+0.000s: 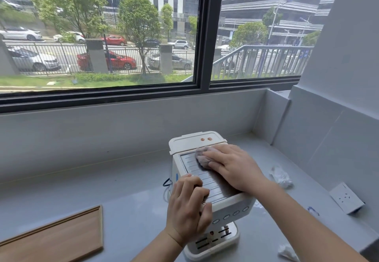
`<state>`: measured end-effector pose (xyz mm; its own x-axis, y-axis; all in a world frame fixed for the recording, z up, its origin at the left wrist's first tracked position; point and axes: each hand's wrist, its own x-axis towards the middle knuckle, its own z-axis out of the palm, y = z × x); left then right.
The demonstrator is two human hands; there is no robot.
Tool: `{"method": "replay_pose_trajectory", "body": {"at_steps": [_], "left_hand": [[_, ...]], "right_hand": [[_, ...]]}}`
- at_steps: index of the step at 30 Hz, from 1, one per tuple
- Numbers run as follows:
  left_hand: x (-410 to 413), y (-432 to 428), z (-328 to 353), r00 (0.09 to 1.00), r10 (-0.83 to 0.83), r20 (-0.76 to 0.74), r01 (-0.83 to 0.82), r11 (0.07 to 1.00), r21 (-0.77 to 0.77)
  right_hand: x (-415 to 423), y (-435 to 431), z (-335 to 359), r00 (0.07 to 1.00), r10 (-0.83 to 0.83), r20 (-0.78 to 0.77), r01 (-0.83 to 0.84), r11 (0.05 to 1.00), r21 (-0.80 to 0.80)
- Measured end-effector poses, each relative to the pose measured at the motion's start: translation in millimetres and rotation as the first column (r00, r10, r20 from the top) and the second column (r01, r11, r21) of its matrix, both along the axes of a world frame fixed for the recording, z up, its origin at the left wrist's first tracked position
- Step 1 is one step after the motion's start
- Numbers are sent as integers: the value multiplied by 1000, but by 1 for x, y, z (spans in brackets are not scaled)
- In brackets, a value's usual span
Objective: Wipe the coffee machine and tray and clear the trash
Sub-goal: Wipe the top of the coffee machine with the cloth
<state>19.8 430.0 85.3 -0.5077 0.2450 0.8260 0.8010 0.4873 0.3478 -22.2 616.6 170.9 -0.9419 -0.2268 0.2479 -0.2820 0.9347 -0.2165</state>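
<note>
A white coffee machine (207, 192) stands on a pale grey counter (123, 190) beneath a wide window, seen from above by the person working on it. The right hand (231, 165) lies flat on the machine's ribbed metal top, fingers together and stretched forward, pressing a crumpled greyish cloth (202, 156) against the far part of that top plate. The left hand (188, 206) grips the machine's near left top edge, fingers curled over the plate and thumb down on the front face, just above a row of round buttons (230, 215). Below the buttons, at the machine's foot, sits its white drip tray (213, 241) with dark slots. Left of the machine, near the counter's front edge, lies a wooden tray (55, 239), well apart from it. Right of the machine, a crumpled white wad (281, 176), possibly tissue or plastic, rests on the counter, and a second white scrap (288, 252) lies to the right of the drip tray. Further right of the machine, a white wall socket (346, 199) is set on the slanted side wall. A dark blue cord (167, 182) loops out from the machine's left side.
</note>
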Motion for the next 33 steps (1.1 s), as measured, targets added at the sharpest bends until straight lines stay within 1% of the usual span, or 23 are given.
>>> {"method": "replay_pose_trajectory", "body": {"at_steps": [2, 3, 4, 5, 6, 8, 9, 11, 13, 14, 15, 16, 18, 19, 20, 22, 23, 24, 25, 26, 27, 29, 33], "left_hand": [[0, 0, 1, 1000, 8, 9, -9, 1000, 8], [0, 0, 0, 1000, 9, 12, -9, 1000, 11], [0, -1, -1, 1000, 6, 9, -6, 1000, 12], [0, -1, -1, 1000, 1, 8, -1, 1000, 10], [0, -2, 0, 1000, -6, 13, 6, 1000, 8], [1, -3, 2, 999, -24, 45, 24, 1000, 5], [2, -4, 4, 997, -33, 66, 33, 999, 4], [6, -8, 8, 990, -61, 126, 59, 998, 25], [9, -11, 20, 976, -117, 185, 96, 988, 120], [8, -13, 29, 968, -147, 203, 109, 977, 184], [6, -14, 39, 963, -164, 214, 110, 964, 244], [3, -15, 49, 962, -161, 219, 94, 953, 287], [-6, -18, 65, 963, -118, 242, 39, 950, 308], [-11, -20, 70, 959, -106, 262, 27, 957, 288], [-15, -22, 74, 952, -109, 286, 36, 968, 249], [-21, -23, 80, 929, -121, 351, 91, 991, 101], [-24, -21, 83, 919, -110, 378, 125, 992, -16], [-27, -17, 84, 919, -89, 385, 158, 976, -152], [-32, -12, 85, 926, -72, 370, 186, 941, -283], [-36, -7, 86, 933, -66, 353, 208, 900, -384], [-41, -2, 87, 934, -60, 351, 223, 868, -445], [-48, 0, 89, 928, -18, 372, 213, 845, -490], [-45, -11, 80, 947, -11, 321, 168, 869, -466]], "right_hand": [[-3, 6, 3, 984, -167, 58, 170, 984, -58], [-4, 0, 3, 974, -220, 59, 222, 974, -36], [-2, -10, 1, 973, -231, 15, 231, 973, 8], [2, -22, -2, 981, -187, -44, 189, 981, 35], [7, -32, -4, 992, -94, -79, 96, 995, 17], [14, -39, -5, 995, 99, -33, -100, 994, -51], [14, -35, -1, 989, 147, -3, -146, 986, -85], [11, -21, 4, 995, 100, 3, -99, 991, -91], [12, -13, 4, 998, -56, -24, 56, 998, -11], [16, -16, 5, 997, -70, -17, 70, 998, 8], [18, -22, 6, 1000, -11, -5, 11, 1000, -2], [21, -30, 7, 995, 94, 16, -94, 995, -40], [29, -39, 13, 960, 271, 71, -258, 954, -150], [32, -36, 15, 955, 289, 62, -274, 943, -188], [35, -30, 15, 968, 250, 33, -239, 950, -200], [46, -15, 10, 999, 53, -2, -51, 965, -257], [53, -11, 6, 999, -37, 11, 38, 944, -328], [59, -10, 4, 995, -98, 31, 103, 922, -374], [63, -12, 2, 990, -135, 36, 138, 916, -376], [63, -15, 0, 986, -162, 28, 162, 927, -338], [62, -17, -3, 982, -185, 26, 184, 937, -298], [59, -19, -3, 976, -211, 54, 218, 946, -239], [60, -19, -8, 971, -204, 126, 217, 971, -97]]}}
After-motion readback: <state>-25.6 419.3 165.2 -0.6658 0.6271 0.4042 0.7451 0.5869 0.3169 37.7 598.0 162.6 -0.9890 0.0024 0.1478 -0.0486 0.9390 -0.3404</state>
